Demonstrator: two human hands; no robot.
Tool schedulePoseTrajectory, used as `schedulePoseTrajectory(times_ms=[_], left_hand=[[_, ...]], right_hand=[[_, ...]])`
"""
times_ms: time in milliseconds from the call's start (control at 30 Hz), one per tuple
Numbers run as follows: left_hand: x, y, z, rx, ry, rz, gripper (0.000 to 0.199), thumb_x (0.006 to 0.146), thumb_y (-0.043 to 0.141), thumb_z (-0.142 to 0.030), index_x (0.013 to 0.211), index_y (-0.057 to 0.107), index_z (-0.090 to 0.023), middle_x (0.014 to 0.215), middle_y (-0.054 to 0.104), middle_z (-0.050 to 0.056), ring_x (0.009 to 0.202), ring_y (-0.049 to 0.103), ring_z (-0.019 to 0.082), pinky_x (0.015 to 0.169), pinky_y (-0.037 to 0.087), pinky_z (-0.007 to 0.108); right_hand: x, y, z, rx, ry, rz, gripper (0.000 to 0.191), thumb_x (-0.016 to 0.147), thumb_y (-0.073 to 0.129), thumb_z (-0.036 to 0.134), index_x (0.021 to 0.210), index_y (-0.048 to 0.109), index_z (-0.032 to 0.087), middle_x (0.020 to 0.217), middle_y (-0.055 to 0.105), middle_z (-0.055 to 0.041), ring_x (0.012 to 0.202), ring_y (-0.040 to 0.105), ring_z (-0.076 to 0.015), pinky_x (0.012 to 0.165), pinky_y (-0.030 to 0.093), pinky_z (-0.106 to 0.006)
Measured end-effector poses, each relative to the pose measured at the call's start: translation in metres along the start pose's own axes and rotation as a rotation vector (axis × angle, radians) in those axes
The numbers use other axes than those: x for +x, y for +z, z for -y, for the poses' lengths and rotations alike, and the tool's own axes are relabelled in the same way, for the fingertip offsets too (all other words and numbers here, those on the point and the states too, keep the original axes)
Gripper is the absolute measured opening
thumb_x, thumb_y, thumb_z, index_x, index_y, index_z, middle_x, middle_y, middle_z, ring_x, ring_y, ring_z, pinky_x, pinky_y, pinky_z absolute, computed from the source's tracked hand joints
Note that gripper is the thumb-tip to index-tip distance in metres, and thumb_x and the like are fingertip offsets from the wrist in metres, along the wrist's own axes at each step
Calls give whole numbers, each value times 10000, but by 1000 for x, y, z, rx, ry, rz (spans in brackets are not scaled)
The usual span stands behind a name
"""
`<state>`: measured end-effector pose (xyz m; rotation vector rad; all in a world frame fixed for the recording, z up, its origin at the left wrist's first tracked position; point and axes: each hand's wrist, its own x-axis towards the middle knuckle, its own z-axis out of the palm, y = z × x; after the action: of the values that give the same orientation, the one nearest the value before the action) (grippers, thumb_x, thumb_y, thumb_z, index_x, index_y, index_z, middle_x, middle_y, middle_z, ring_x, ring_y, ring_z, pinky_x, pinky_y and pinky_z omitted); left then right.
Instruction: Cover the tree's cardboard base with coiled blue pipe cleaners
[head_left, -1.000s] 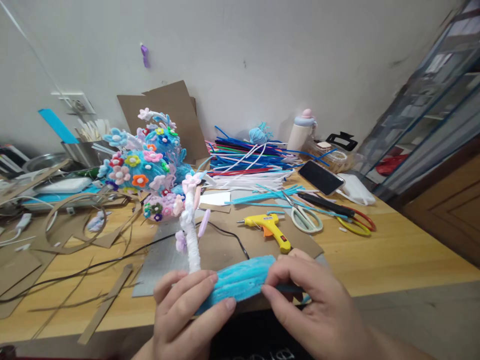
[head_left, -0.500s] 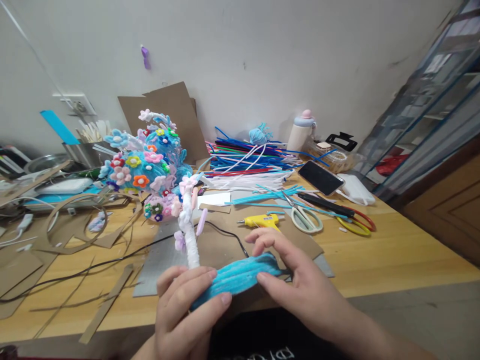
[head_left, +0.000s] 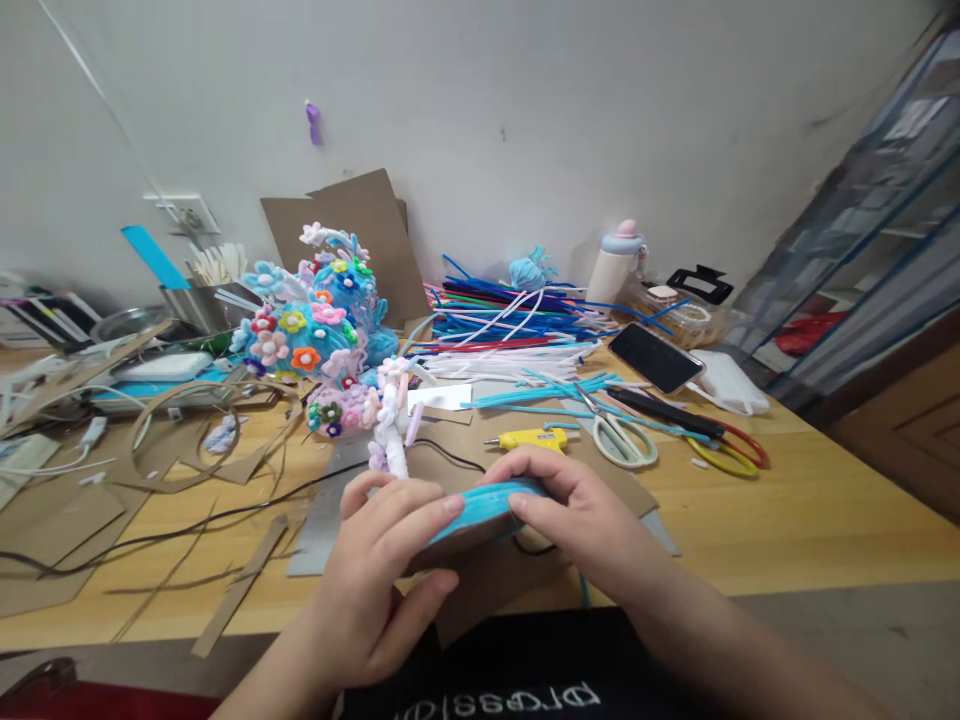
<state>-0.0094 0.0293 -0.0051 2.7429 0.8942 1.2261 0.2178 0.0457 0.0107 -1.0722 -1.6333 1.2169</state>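
Note:
A flat piece covered in bright blue fuzzy strips (head_left: 484, 507) is held low in front of me, tilted so that its brown cardboard edge shows below the blue. Its left end is in my left hand (head_left: 397, 560), fingers on top and the thumb by the lower edge. My right hand (head_left: 574, 520) grips the right end, thumb on the near side and fingers curled over the far side. A white wrapped stem with small flowers (head_left: 391, 430) rises just beyond my left hand. The yellow glue gun (head_left: 531, 439) lies beyond my right hand.
A colourful flower-covered piece (head_left: 304, 330) stands at the back left. Bundled fuzzy stems (head_left: 502, 320) lie against the wall. Scissors (head_left: 622, 440), pliers (head_left: 727, 455), a phone (head_left: 656, 358) and a bottle (head_left: 613, 265) are at the right. Cardboard rings and scraps (head_left: 244, 590) cover the left.
The blue piece has tilted, showing its cardboard edge. My left thumb has dropped off the blue surface. My right fingers have closed down over the far side. The view has shifted slightly left.

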Motion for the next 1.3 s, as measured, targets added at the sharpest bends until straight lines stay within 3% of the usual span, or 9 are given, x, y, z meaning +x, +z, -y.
schedulePoseTrajectory(times_ms=[100,200,467,700,900,1100,1300], left_hand=[[1,1,-2,-1,-18,-1,496,877,520,-115,1357,462,-227,1150,664,72,1048,621,216,994,343,423],[2,1,-4,79,61,15,392,877,541,-132,1249,568,-251,1191,647,72,1043,610,217,974,348,421],[9,-2,-10,240,169,25,240,887,552,-182,1088,670,-235,1123,668,78,951,628,212,951,342,423],[3,1,-14,161,78,17,286,850,581,-167,1126,639,-212,1113,691,71,1029,618,225,993,304,418],[5,0,-19,72,40,24,295,840,547,-160,1118,624,-221,1175,615,82,1035,603,238,1007,286,457],[10,-2,-22,151,70,97,382,840,574,-164,1210,638,-235,1198,604,90,1055,574,266,977,283,462],[11,2,-28,153,29,34,346,824,587,-149,1156,657,-214,1116,647,80,1032,577,248,998,279,450]], right_hand=[[0,1,0,7,3,6,142,784,551,210,874,659,224,827,653,-1,812,604,-184,741,481,-318],[-1,2,-1,27,0,10,130,788,550,223,865,654,215,813,648,-5,792,597,-182,716,477,-314],[-7,4,2,13,-21,12,129,796,546,234,872,647,209,880,676,-33,862,618,-217,781,490,-373],[-11,5,4,-7,-32,33,145,799,531,235,881,646,203,883,672,-39,869,617,-221,798,484,-388],[-12,5,2,17,2,47,150,804,537,255,896,644,203,898,663,-41,890,604,-230,810,462,-389],[-12,7,3,56,12,56,143,812,542,245,910,639,210,912,658,-36,925,594,-231,844,451,-390],[-17,6,1,60,13,79,123,833,544,222,915,636,223,927,651,-26,941,593,-225,869,447,-385]])
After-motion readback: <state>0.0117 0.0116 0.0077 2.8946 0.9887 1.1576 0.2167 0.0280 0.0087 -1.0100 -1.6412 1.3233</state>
